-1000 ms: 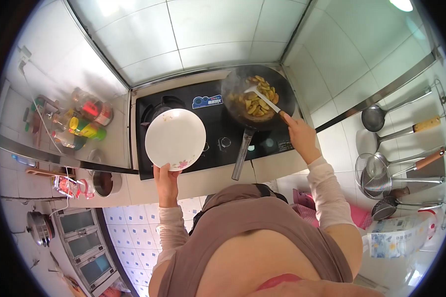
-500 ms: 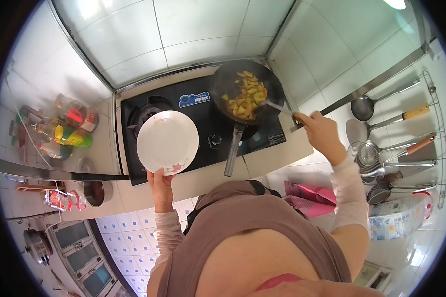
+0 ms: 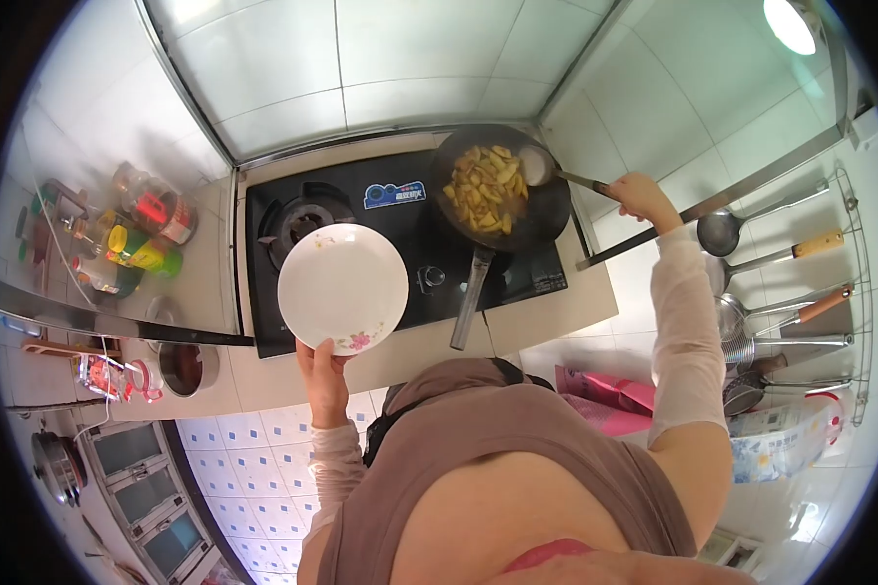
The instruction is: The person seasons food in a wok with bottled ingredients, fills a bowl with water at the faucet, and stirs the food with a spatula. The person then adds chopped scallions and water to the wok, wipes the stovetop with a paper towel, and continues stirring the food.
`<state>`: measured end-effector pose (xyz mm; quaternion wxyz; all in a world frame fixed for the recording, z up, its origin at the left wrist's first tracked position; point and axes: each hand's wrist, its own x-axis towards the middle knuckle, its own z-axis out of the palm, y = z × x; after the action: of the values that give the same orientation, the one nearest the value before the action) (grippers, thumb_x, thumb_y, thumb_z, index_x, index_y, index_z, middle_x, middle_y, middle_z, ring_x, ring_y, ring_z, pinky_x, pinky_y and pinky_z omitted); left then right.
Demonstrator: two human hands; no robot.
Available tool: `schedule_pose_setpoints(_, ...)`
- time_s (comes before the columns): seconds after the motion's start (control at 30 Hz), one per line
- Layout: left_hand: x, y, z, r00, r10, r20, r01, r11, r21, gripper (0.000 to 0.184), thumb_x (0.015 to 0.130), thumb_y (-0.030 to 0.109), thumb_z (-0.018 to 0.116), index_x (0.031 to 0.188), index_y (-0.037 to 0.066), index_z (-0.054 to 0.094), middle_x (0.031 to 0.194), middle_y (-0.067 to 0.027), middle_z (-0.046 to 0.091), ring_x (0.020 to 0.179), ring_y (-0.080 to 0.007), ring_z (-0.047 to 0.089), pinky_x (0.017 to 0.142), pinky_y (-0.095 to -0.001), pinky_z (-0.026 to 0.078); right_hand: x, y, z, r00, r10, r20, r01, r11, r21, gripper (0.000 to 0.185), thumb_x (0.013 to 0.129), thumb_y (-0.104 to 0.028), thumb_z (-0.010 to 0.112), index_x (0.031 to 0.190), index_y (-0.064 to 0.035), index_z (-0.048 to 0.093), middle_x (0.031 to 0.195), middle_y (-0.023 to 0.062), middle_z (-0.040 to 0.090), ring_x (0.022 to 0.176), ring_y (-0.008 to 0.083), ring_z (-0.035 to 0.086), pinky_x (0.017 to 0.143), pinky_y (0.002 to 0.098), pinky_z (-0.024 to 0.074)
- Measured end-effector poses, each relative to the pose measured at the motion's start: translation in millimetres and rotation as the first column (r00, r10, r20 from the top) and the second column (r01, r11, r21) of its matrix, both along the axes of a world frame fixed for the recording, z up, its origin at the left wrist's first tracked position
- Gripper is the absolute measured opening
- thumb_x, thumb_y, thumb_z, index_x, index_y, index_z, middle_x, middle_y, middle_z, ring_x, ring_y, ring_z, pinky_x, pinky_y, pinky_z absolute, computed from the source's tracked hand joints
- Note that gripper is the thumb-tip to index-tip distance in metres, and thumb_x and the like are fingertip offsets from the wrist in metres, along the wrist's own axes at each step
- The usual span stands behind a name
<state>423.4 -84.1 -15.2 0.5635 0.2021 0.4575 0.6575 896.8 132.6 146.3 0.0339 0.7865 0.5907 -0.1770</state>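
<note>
My left hand (image 3: 325, 375) grips the lower rim of a white plate (image 3: 343, 288) with pink flowers, held over the front left of the black gas stove (image 3: 385, 227). In my right hand (image 3: 644, 200) is the handle of a spatula (image 3: 538, 168), its pale, rounded head inside the wok at the right of the food. The dark wok (image 3: 546, 210) sits over the right burner, its long metal handle pointing toward me. Yellow-brown cooked pieces (image 3: 486, 190), perhaps potato, lie heaped in it.
Left of the stove stand bottles (image 3: 141, 252) and a pot (image 3: 187, 369). On the right wall, a rack holds a ladle (image 3: 720, 232), strainers and other utensils. A metal-framed glass panel (image 3: 698, 210) runs along the stove's right side, near my right forearm.
My right hand has moved up and to the right, bringing the spatula from the food's lower right to the wok's upper right. The plate has shifted slightly right in view.
</note>
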Motion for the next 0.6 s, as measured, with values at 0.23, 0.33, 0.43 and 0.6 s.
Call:
schedule_pose_setpoints(0.23,-6,-4,0,0.999,-0.016,-0.028,0.017,1.000,0.009,0.047,0.088,0.003,0.041,0.134,0.002,0.037,0.123,-0.0139,0.053,0.103,-0.0231,0.062,0.081,-0.0368,0.057,-43,11,-21,0.931,0.349,-0.109,-0.320,0.922,0.216,0.035,0.081,-0.033,0.060,0.106,-0.0107,0.069,0.082,0.0148,0.069,0.074,0.0286,0.065,0.064,0.0361,0.0508)
schedule_pose_setpoints(0.33,-5,1,1,0.998,-0.037,-0.051,0.037,0.999,0.009,0.045,0.088,0.004,0.041,0.133,0.002,0.037,0.123,-0.0138,0.054,0.103,-0.0232,0.063,0.081,-0.0366,0.057,-46,-4,-31,0.833,0.553,0.005,-0.511,0.767,0.389,0.030,0.080,-0.026,0.062,0.109,-0.0181,0.070,0.085,0.0123,0.067,0.078,0.0302,0.063,0.071,0.0375,0.0496)
schedule_pose_setpoints(0.43,-2,9,4,0.998,-0.055,-0.029,0.056,0.998,0.018,0.044,0.088,0.003,0.042,0.132,0.002,0.038,0.122,-0.0136,0.054,0.102,-0.0231,0.063,0.079,-0.0357,0.058,-49,-33,-28,0.795,0.604,0.062,-0.569,0.705,0.423,0.031,0.081,-0.015,0.062,0.110,-0.0250,0.069,0.082,0.0092,0.062,0.074,0.0300,0.061,0.069,0.0386,0.0483)
schedule_pose_setpoints(0.6,6,26,8,0.994,-0.100,-0.042,0.101,0.995,0.017,0.043,0.089,0.006,0.044,0.131,0.001,0.041,0.121,-0.0142,0.056,0.103,-0.0238,0.064,0.080,-0.0334,0.058,-48,-78,-2,0.776,0.556,0.299,-0.631,0.674,0.385,0.038,0.083,-0.008,0.059,0.112,-0.0312,0.068,0.078,0.0054,0.056,0.070,0.0271,0.058,0.061,0.0392,0.0460)
